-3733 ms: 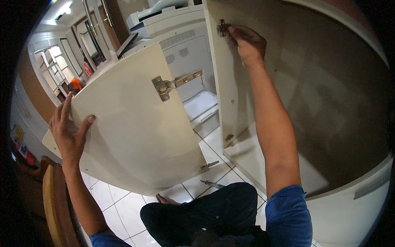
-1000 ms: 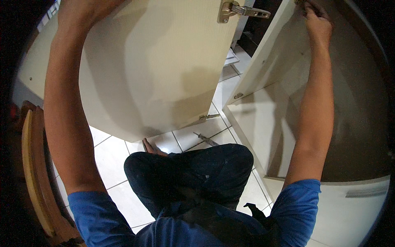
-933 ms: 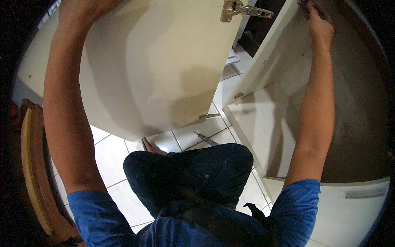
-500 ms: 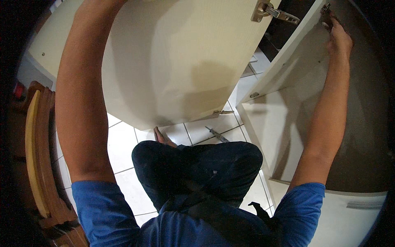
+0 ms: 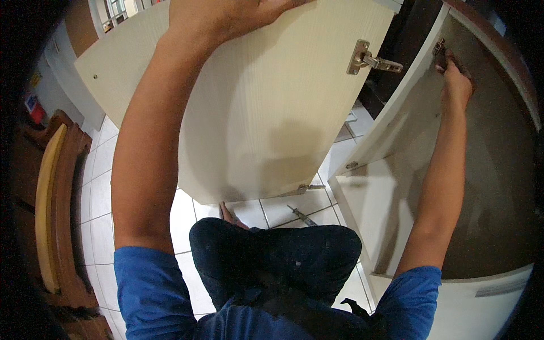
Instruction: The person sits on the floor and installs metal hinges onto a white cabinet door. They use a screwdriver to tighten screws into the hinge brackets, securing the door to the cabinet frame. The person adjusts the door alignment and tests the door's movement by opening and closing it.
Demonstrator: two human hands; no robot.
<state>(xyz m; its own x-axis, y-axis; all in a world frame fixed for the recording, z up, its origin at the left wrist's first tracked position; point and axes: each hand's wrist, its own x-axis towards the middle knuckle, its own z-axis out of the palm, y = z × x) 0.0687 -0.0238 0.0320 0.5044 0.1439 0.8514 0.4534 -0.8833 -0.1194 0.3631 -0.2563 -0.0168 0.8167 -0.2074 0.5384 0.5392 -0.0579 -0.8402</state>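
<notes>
White floor tiles (image 5: 283, 212) spread beneath everything. On the right, the open cabinet (image 5: 493, 221) shows a dark inside, with a pale side panel (image 5: 396, 133) facing the person. To its left stands the cream door (image 5: 294, 102), apart from the cabinet; a narrow gap between the two shows dark surfaces and floor. At the far left is brown wooden furniture (image 5: 76, 187) with a yellowish strip along it. The person's knees, in dark trousers (image 5: 277, 249), take up the space before the door, and a bare foot (image 5: 229, 215) is at its lower edge; whether they touch is unclear. A screwdriver (image 5: 302, 215) lies on the tiles between the knees and the door.

The hands are well apart. The left hand (image 5: 243, 17) is at the upper part of the door, its forearm crossing the door's face; its fingers run out of view, so its grip cannot be told. The right hand (image 5: 455, 85) reaches inside the cabinet. On the door's right edge, the upper hinge (image 5: 368, 59) sits between the hands, its arm pointing toward the cabinet; the lower hinge (image 5: 309, 187) is near the floor. The upper metal plate (image 5: 438, 47) is on the side panel, right at the right hand's fingertips; whether they pinch it is unclear. The lower plate (image 5: 352, 165) is well below that hand.
</notes>
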